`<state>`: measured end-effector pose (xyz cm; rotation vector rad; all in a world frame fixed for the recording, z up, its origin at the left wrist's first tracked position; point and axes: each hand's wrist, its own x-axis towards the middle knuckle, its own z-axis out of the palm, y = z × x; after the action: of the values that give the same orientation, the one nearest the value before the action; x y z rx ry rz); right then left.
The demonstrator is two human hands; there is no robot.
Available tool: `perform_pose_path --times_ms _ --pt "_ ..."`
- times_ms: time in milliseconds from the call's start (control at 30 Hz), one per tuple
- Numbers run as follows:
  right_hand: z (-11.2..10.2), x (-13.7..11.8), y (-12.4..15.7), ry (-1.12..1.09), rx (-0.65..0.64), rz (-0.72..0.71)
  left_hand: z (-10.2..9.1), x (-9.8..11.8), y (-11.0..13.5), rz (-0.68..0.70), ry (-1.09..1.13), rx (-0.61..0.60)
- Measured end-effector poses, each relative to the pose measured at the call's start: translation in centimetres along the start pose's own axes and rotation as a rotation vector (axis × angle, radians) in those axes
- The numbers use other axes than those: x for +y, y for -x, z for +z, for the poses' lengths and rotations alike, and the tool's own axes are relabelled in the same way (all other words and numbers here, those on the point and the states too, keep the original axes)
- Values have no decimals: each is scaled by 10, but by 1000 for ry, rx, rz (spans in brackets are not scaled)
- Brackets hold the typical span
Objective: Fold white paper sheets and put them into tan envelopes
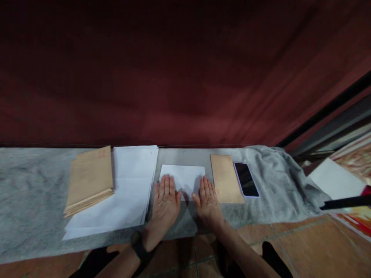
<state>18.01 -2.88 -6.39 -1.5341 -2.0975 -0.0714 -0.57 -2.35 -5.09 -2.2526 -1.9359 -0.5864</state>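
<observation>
A small folded white sheet lies on the grey cloth-covered surface in front of me. My left hand rests flat on its near left part, fingers stretched out together. My right hand lies flat on its near right part, fingers likewise extended. Neither hand grips anything. A black band sits on my left wrist.
A stack of white sheets lies to the left, with a pile of brown envelopes on its left side. One brown envelope and a dark phone lie to the right. A dark red curtain hangs behind; tiled floor lies below.
</observation>
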Motion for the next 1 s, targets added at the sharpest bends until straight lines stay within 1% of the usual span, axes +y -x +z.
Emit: perform_pose_path --times_ms 67,133,200,333,433,500,600,767,1000 --pt "-1 -8 -4 -38 -33 -23 4 8 -1 91 41 -21" --pt "1 -15 -8 -79 -79 -41 11 12 -4 151 86 -54" --pt "4 -21 -9 -101 -97 -40 19 11 -9 134 110 -67" --pt "11 -25 -8 -79 -71 -63 29 -5 -26 5 91 -47" --pt "13 -25 -7 -46 -54 -93 27 -18 -35 -82 33 -34" --pt "13 -25 -7 -33 -54 -106 23 -24 -37 -105 4 -31" --pt "12 -25 -6 -23 -47 -116 20 -29 -38 -102 -9 -23" --pt "14 -26 -6 -5 -27 -134 19 -33 -39 -105 -21 32" --pt "16 -28 -7 21 -36 -148 16 -40 -35 -89 -66 47"
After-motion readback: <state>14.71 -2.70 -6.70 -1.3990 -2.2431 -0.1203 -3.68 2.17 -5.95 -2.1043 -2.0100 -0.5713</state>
